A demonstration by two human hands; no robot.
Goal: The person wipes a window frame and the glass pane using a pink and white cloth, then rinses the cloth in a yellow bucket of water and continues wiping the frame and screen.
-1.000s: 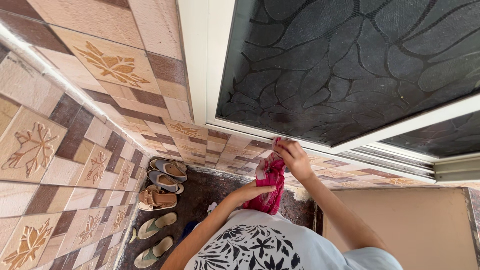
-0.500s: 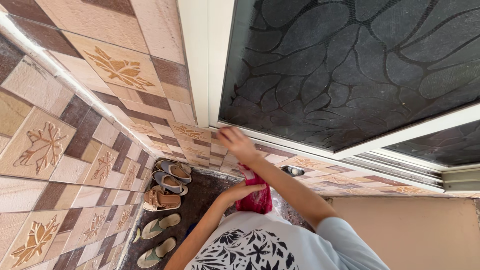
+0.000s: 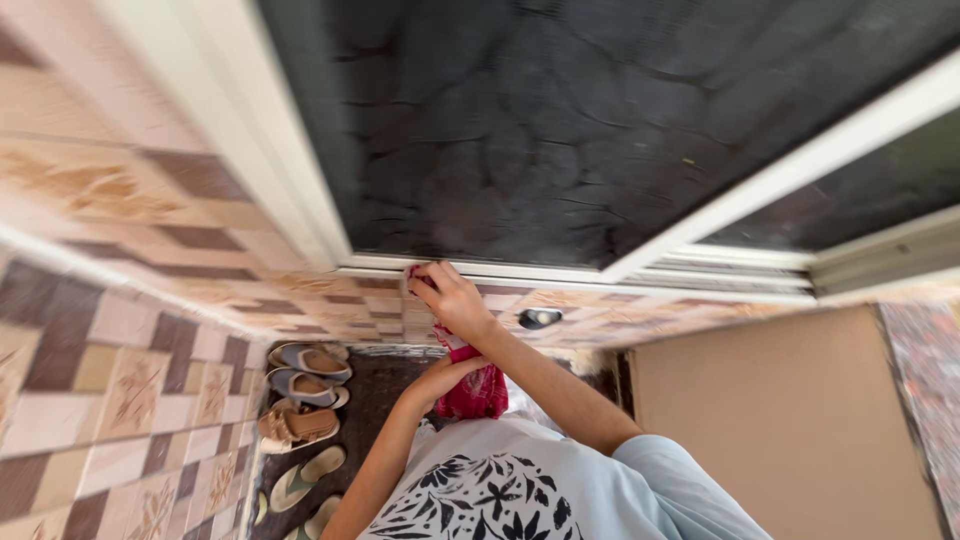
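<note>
The right hand [image 3: 448,297] presses the upper end of a red cloth [image 3: 470,385] against the lower edge of the white window frame [image 3: 480,270], fingers curled over the fabric. The left hand [image 3: 445,372] grips the hanging lower part of the cloth, closed around it just below the right wrist. Above the hands is the dark patterned window pane [image 3: 560,130]; the frame's vertical edge [image 3: 250,150] rises up-left of the right hand. Beside that hand, to its right, a small dark fitting [image 3: 539,318] sits on the tiled wall [image 3: 120,330]. Well to the left of the left hand, sandals [image 3: 300,390] line the foot of the wall on the dark floor [image 3: 380,390], leaving open floor between them and the person. To the right of the arms is a plain tan surface [image 3: 800,420].

Half a second ago the right hand was empty-looking and a little lower on the tiles; now it is up at the frame's edge with cloth under it. The view has tilted and blurred.
</note>
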